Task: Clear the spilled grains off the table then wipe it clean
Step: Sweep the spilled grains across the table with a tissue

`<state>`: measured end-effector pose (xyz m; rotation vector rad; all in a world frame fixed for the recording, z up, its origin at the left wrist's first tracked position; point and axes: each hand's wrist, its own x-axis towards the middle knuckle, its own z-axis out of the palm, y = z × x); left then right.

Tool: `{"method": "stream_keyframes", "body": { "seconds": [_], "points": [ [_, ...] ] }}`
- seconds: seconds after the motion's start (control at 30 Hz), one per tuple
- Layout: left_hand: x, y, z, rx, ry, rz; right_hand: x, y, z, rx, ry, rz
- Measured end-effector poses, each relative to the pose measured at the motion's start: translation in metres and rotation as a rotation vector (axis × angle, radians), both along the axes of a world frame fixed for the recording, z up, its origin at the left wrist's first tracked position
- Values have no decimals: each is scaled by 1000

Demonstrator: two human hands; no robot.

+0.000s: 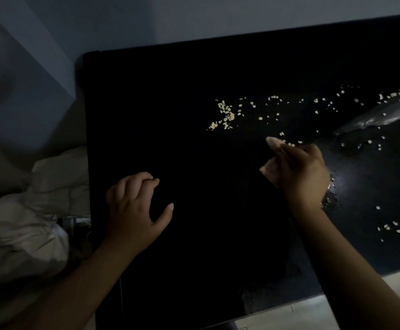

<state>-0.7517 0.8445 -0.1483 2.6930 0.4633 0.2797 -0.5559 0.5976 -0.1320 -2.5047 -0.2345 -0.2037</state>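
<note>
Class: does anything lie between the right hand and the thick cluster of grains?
Nothing visible does. Only dark table and a few stray grains separate the right hand, gripping a cloth, from the cluster; the plastic bag lies further right.

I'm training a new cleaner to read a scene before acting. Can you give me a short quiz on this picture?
1. True or false: the left hand holds the cloth.
2. Which grains are bunched tightest? A) those by the left hand B) those beyond the cloth, to its left C) those at the table's far left corner.
3. Fill in: the clear plastic bag lies at the table's ___ side.
Key: 1 false, the right hand grips it; 2 B; 3 right.
</note>
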Motion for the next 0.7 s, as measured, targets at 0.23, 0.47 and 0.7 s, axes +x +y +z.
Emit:
{"method": "stream_keyframes", "body": {
  "seconds": [0.23, 0.47, 0.7],
  "points": [
    [1, 0, 1, 30, 45, -1, -11, 128, 12, 162, -53, 328],
    [1, 1, -1, 28, -8, -17, 17, 137, -19, 103, 27, 347],
    [2, 5, 0, -53, -38, -25, 27, 43, -23, -143, -59, 57]
  ]
}}
